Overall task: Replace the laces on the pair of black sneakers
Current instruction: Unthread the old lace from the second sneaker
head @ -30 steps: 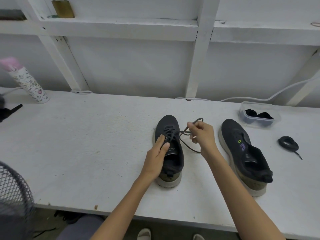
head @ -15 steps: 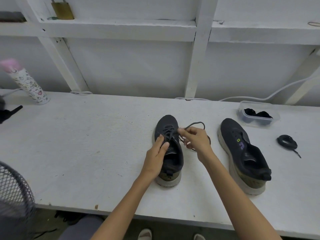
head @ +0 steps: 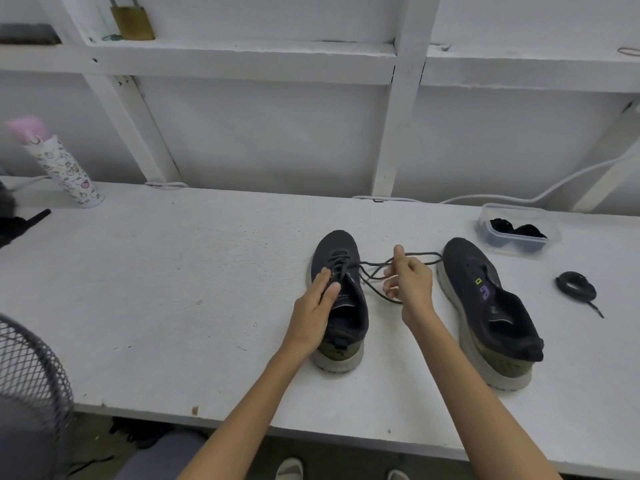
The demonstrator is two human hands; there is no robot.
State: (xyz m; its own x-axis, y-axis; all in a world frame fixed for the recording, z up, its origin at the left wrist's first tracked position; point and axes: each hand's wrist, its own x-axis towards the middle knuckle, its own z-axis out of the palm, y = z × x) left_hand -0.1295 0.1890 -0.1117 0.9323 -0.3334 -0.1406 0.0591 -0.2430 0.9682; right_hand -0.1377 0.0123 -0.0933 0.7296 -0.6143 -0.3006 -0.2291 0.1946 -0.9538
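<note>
Two black sneakers stand on the white table (head: 180, 306). The left sneaker (head: 337, 247) still carries a dark lace (head: 372, 264) through its front eyelets. My left hand (head: 313, 311) rests on this shoe's tongue, fingers straight over the eyelets. My right hand (head: 410, 284) pinches the lace and holds its loose strands stretched out to the right of the shoe. The right sneaker (head: 485, 306) has no lace and lies tilted on its side. A coiled black lace (head: 575, 287) lies on the table further right.
A clear plastic box (head: 519, 232) with dark laces stands at the back right. A patterned tube with a pink cap (head: 59, 164) stands at the back left. A mesh fan guard (head: 31, 375) fills the lower left. A white cable (head: 519, 199) runs along the wall.
My right hand moved right and slightly away from the left sneaker, drawing the lace out longer. My left hand stayed on the shoe's tongue.
</note>
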